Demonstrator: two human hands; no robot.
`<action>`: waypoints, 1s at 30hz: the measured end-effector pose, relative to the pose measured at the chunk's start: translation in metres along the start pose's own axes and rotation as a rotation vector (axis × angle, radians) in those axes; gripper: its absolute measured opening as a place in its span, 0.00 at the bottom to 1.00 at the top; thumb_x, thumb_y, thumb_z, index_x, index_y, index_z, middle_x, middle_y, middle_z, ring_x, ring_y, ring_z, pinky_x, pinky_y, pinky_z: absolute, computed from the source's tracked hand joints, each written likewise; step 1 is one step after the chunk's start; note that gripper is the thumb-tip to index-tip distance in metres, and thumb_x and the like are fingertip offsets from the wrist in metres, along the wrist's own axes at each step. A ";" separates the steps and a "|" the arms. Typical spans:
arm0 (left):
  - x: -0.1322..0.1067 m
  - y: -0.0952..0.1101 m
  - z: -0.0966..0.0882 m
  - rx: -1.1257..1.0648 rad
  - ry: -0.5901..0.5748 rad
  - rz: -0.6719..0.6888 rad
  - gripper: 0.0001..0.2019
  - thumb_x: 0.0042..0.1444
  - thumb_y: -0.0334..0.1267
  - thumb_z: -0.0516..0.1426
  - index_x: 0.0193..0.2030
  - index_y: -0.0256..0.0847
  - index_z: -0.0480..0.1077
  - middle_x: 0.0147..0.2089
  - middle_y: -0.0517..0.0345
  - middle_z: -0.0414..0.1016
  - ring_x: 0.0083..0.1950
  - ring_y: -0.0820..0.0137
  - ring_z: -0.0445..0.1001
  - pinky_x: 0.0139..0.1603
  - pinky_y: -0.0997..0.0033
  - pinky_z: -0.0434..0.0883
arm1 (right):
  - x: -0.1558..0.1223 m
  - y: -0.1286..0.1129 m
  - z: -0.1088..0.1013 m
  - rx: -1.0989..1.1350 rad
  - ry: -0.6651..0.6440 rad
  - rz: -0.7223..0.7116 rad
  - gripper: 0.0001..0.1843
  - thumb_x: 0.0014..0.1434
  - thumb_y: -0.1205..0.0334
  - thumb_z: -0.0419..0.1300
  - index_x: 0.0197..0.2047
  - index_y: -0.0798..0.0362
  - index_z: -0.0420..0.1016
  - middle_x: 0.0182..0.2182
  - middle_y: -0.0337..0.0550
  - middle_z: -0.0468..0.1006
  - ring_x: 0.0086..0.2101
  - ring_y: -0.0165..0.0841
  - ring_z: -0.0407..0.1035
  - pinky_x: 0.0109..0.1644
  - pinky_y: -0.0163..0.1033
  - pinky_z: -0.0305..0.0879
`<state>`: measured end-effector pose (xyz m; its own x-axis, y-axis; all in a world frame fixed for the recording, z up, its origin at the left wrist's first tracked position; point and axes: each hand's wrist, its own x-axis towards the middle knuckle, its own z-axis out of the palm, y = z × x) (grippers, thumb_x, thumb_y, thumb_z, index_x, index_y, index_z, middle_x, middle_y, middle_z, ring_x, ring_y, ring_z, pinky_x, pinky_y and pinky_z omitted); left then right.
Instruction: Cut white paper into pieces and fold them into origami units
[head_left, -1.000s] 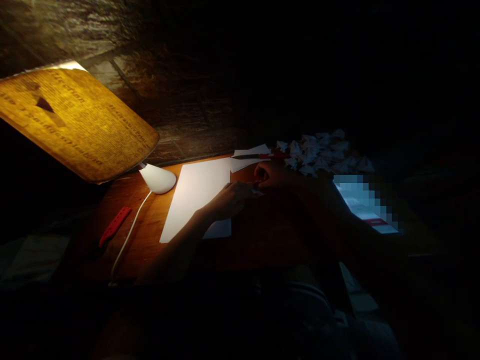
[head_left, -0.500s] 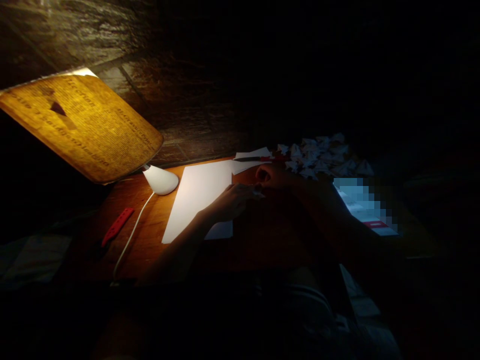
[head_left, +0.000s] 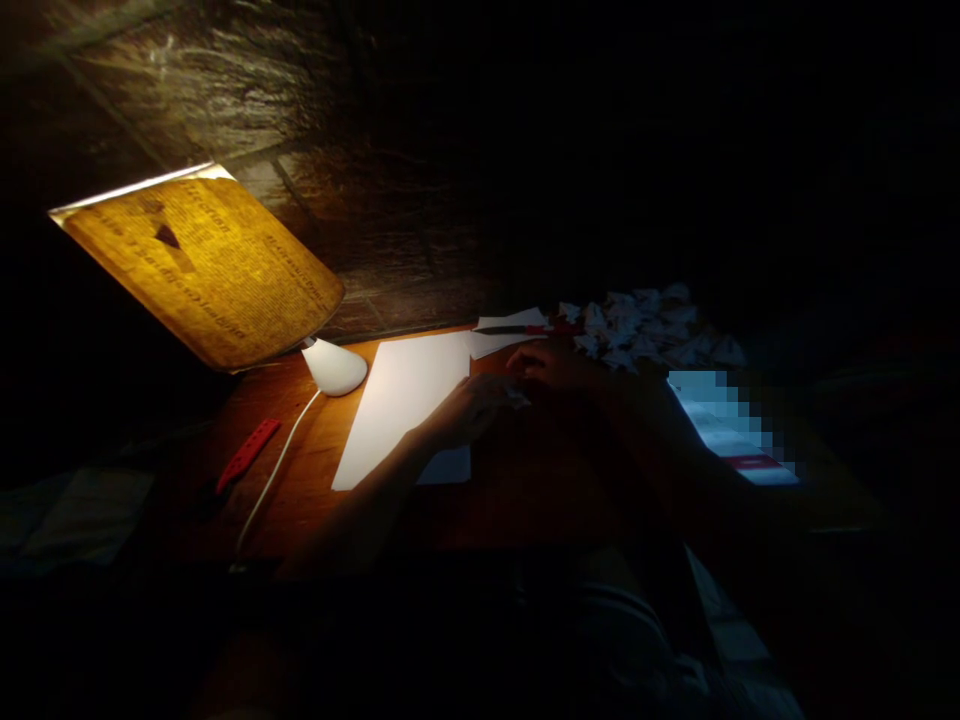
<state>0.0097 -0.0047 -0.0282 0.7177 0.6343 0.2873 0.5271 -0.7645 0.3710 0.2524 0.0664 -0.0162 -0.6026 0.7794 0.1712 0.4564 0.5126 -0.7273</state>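
Observation:
A small piece of folded white paper [head_left: 517,398] is pinched in the fingers of my left hand [head_left: 472,403], low over the table. My right hand [head_left: 551,363] is just above and to the right of it, fingers curled in; the dark hides what they hold, if anything. Under my left forearm lie white paper sheets [head_left: 420,385]. Beyond my hands, smaller paper sheets [head_left: 510,345] carry a dark, pointed tool with red on it [head_left: 517,329], its kind unclear. To the right is a pile of several folded paper pieces [head_left: 637,325].
A lit lamp with a printed yellow shade [head_left: 217,270] and white base [head_left: 337,367] stands at left, its white cord [head_left: 277,470] running to the front edge. Left of that lies a red-handled tool [head_left: 247,455]. A glowing screen [head_left: 720,430] lies at right. A stone wall [head_left: 397,250] backs the wooden table [head_left: 300,500].
My view has shifted a little, so the lamp and table appear further right and lower. My right hand's fingers look flatter than before. The folded paper stays in my left hand.

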 end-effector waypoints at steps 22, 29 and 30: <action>0.001 -0.011 -0.010 -0.360 0.450 -0.358 0.22 0.60 0.46 0.66 0.58 0.40 0.73 0.48 0.50 0.81 0.46 0.64 0.79 0.51 0.62 0.74 | -0.006 -0.022 0.013 0.399 0.177 0.009 0.19 0.48 0.53 0.74 0.32 0.49 0.68 0.31 0.36 0.73 0.32 0.33 0.66 0.38 0.40 0.65; 0.004 -0.010 -0.011 -0.577 0.458 -0.487 0.27 0.52 0.62 0.69 0.25 0.39 0.71 0.24 0.60 0.70 0.29 0.72 0.66 0.32 0.72 0.62 | -0.006 -0.031 0.030 0.620 0.076 0.043 0.23 0.45 0.48 0.76 0.35 0.48 0.70 0.33 0.37 0.75 0.35 0.34 0.70 0.41 0.41 0.69; 0.004 -0.011 -0.009 -0.613 0.468 -0.496 0.28 0.50 0.64 0.70 0.24 0.39 0.71 0.23 0.60 0.70 0.27 0.73 0.65 0.30 0.72 0.60 | -0.007 -0.031 0.031 0.628 0.076 0.036 0.22 0.46 0.48 0.75 0.36 0.48 0.70 0.34 0.38 0.76 0.36 0.35 0.70 0.42 0.41 0.69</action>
<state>0.0025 0.0071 -0.0229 0.1458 0.9574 0.2492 0.2962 -0.2825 0.9124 0.2220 0.0344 -0.0154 -0.5353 0.8275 0.1696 -0.0095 0.1948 -0.9808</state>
